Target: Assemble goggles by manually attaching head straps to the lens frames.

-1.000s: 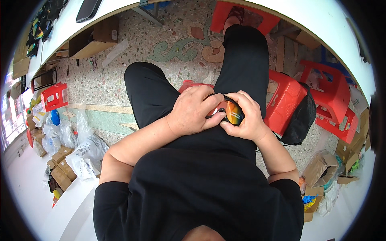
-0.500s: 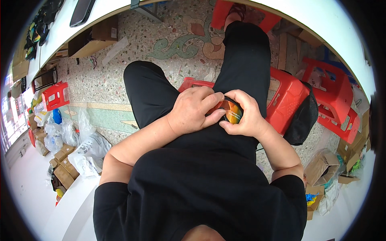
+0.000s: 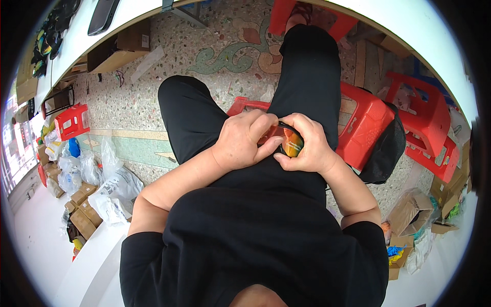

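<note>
Above my lap I hold a pair of dark-framed sunglasses [image 3: 292,143] with a shiny orange, yellow and green lens. My left hand [image 3: 245,137] is closed on their left part, thumb and index finger pinching the frame near the middle. That hand hides much of the left side, though a reddish lens shows between its fingers. My right hand [image 3: 313,144] curls around the outer edge of the right lens, with its fingers along the top and its thumb below. The temple arms cannot be made out.
A white table [image 3: 140,7] curves across the far side, with a phone [image 3: 104,16] and a pile of dark eyewear [image 3: 47,43] at its left. Red plastic stools [image 3: 365,123] stand right. Plastic bags [image 3: 115,192] and cardboard boxes [image 3: 84,215] lie left; an open carton [image 3: 411,212] sits right.
My right hand and the sunglasses have shifted slightly left. The lens has turned a little, and my left thumb and index finger have moved slightly on the frame.
</note>
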Demonstrator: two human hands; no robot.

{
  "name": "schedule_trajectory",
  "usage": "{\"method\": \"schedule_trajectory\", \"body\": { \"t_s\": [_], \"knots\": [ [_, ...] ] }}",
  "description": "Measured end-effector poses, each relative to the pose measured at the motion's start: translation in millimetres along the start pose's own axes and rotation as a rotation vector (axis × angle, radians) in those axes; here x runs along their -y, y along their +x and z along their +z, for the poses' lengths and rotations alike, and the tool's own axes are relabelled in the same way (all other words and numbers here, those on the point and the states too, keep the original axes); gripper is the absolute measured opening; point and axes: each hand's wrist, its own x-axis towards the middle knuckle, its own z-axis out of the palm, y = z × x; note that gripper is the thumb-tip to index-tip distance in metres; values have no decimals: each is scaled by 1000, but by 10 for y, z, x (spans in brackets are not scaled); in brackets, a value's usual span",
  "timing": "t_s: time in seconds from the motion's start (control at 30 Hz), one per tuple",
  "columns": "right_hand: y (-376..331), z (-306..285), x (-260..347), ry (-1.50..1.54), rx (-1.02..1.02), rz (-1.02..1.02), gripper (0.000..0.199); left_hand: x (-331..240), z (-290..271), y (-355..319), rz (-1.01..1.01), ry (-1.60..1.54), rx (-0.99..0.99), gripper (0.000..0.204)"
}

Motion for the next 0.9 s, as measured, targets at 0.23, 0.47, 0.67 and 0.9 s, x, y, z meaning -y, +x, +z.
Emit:
{"method": "schedule_trajectory", "body": {
  "t_s": [0.23, 0.47, 0.67, 0.9],
  "knots": [
    [-14, 37, -23, -77, -56, -69, 56, 23, 74, -6, -95, -28, -17, 21],
    [-21, 10, -9, -74, -25, -34, 56, -27, 13, 1, -149, -17, 73, 28],
    [-253, -228, 138, 0, 149, 95, 74, -65, -303, -154, -128, -235, 292, 64],
    [-567, -55, 141, 511, 53, 329, 74, 38, -370, -279, -213, -396, 399, 75]
  ]
}}
